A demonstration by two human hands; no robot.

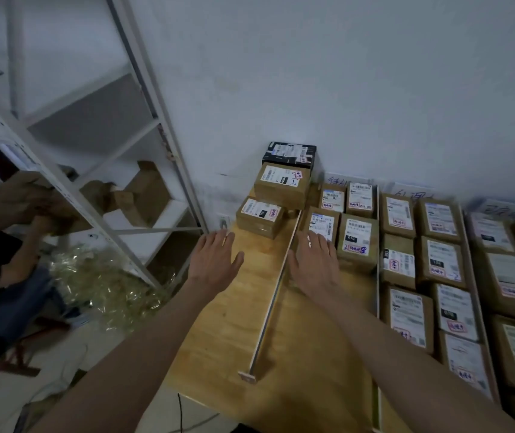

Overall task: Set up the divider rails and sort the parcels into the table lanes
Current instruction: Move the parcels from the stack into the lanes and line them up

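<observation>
A wooden table (234,323) carries brown parcels with white labels. A thin divider rail (276,289) runs from the front edge toward the wall. My left hand (215,260) hovers flat and open over the left lane, holding nothing. My right hand (312,260) lies open just right of that rail, fingertips on a labelled parcel (322,225). In the left lane stand a brown parcel (261,217), a second brown one (281,184) and a black box (289,154) behind it. A second rail (377,245) bounds the middle lane.
Lanes to the right hold several more parcels (437,260). A white metal shelf rack (118,170) stands left of the table with cardboard on it. Another person (3,260) crouches at far left beside crumpled clear plastic (100,285). A white wall backs the table.
</observation>
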